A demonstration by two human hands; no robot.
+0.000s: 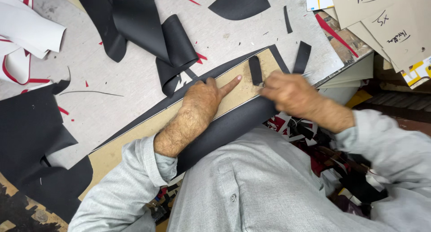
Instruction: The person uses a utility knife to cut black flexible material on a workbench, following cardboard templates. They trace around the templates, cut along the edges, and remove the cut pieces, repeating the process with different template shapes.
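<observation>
Black sheet [233,124] underlies cardboard pattern [233,97]; left hand [204,97] presses pattern.

Matt black sheet material [229,124], smooth and leather-like, lies under a tan cardboard template [134,137] with a dull, fibrous face. Worktop [112,106], centre left: pale grey board, scuffed and scratched. Curled black strips [148,30], top centre: faint sheen. Upper right: beige paper patterns [381,16], matt. Upper left: white sheet pieces [27,30], smooth. Grey woven cloth shirt [269,187], bottom.
</observation>
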